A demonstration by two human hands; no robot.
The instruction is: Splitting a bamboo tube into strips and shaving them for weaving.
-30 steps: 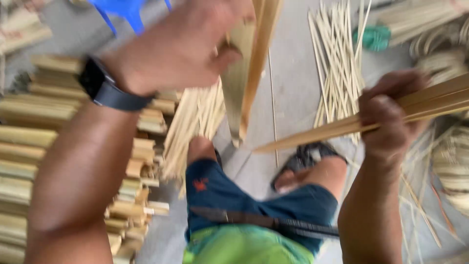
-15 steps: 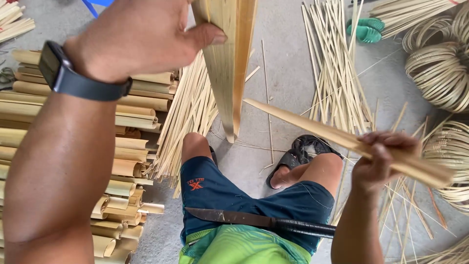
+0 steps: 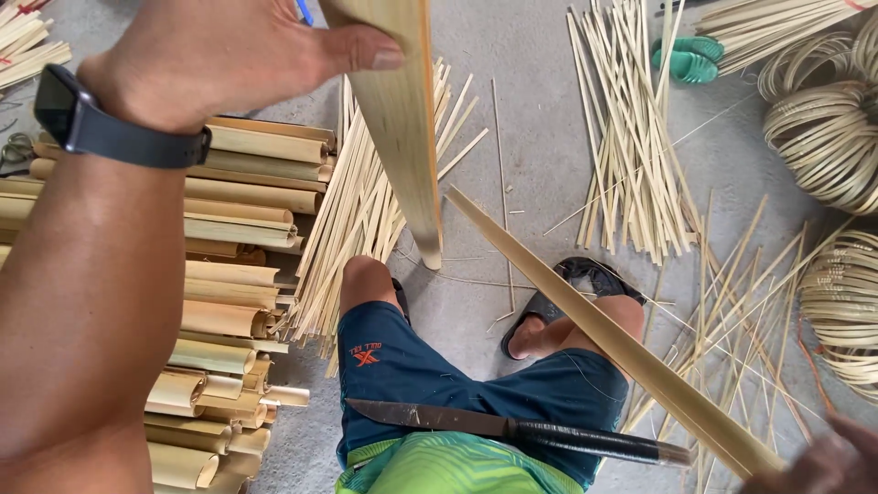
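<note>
Both hands grip split bamboo: left hand (image 3: 219, 55) pinches the wide slat (image 3: 398, 128), right hand (image 3: 823, 462) clutches the narrow strip (image 3: 622, 348). Splintered edges might cut me; the knife (image 3: 512, 428) lying on my lap could slide.

The bamboo slat (image 3: 402, 128) and the long strip (image 3: 622, 348) are pale tan-yellow, like the stacked split bamboo (image 3: 229, 274). The shorts (image 3: 439, 384) are dark blue with a small orange mark, the shirt (image 3: 448, 468) streaked green and yellow. The wristwatch (image 3: 101, 128) and knife handle (image 3: 604, 444) are black, the sandals (image 3: 690, 57) teal-green, the floor (image 3: 540, 128) grey.
</note>
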